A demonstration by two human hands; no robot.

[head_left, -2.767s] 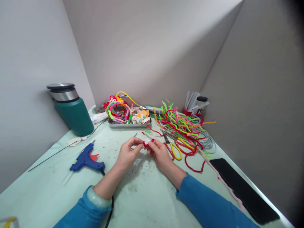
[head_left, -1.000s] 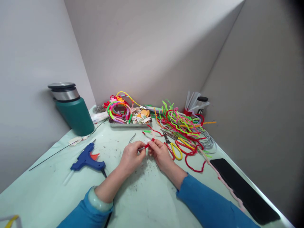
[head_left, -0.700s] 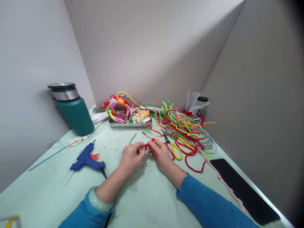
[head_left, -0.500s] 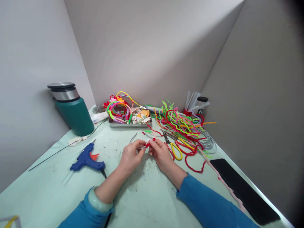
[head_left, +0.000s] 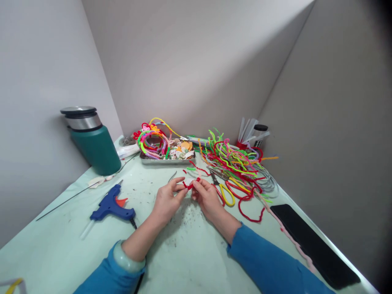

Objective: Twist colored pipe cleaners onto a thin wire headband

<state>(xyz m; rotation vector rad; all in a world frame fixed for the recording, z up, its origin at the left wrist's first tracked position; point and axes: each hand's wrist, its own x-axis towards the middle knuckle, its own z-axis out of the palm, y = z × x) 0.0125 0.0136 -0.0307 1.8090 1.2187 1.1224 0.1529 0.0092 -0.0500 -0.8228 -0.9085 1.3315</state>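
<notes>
My left hand (head_left: pixel 167 200) and my right hand (head_left: pixel 206 197) meet over the pale green table (head_left: pixel 190 253). Both pinch a short red pipe cleaner (head_left: pixel 190 184) bent into a small curl between the fingertips. A small whitish piece sits with it; I cannot make out what it is. Yellow-handled scissors (head_left: pixel 225 190) lie just right of my right hand. A pile of coloured pipe cleaners (head_left: pixel 237 163) spreads behind them.
A blue glue gun (head_left: pixel 112 207) lies left of my hands. A green flask (head_left: pixel 93 143) stands at the far left. A metal tray (head_left: pixel 167 157) holds shells and bent pipe cleaners. A black phone (head_left: pixel 312 245) lies right. A cup of glue sticks (head_left: pixel 254 136) stands at the back.
The red pipe cleaner has been bent from a straighter piece into a small curl. My hands have stayed close together in the same spot, fingers shifting slightly.
</notes>
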